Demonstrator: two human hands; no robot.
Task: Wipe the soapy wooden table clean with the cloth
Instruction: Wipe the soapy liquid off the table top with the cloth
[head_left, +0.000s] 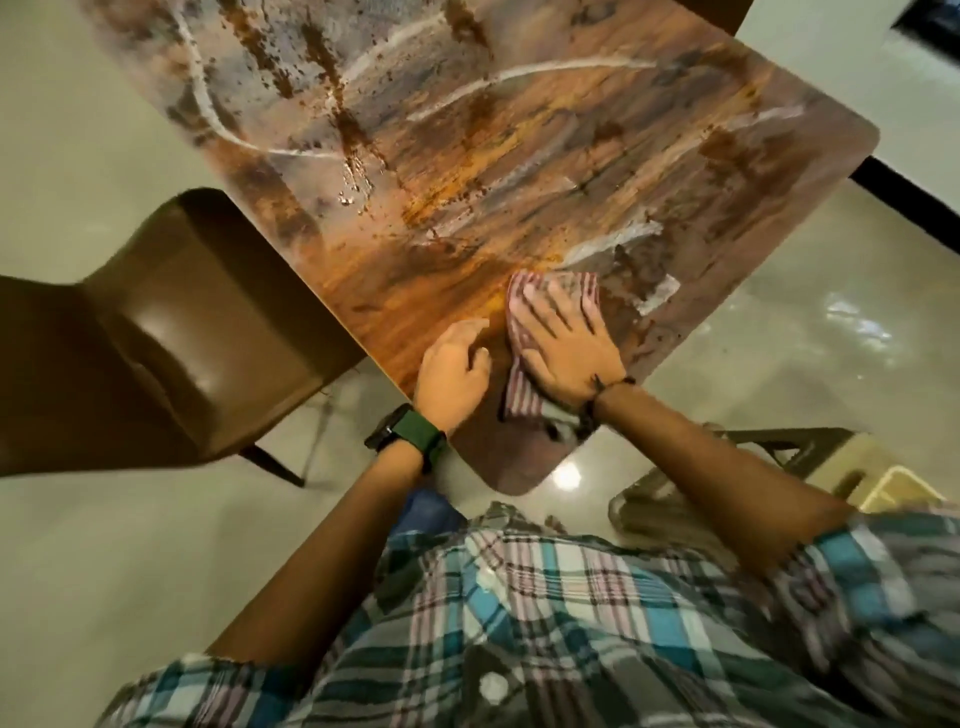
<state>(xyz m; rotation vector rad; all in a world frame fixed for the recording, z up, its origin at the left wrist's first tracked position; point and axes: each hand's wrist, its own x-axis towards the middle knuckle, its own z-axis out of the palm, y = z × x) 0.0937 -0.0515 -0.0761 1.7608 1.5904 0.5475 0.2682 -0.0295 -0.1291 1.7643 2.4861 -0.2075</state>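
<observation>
Under the flat right hand (563, 343) lies the cloth (519, 395)

A single wide-angle view from the person's head looks steeply down and forward, close over the near corner of the soap-streaked brown wooden table (467, 171), taking in both forearms and the plaid shirt (571, 623) below.

no readable text, labels or numbers
</observation>
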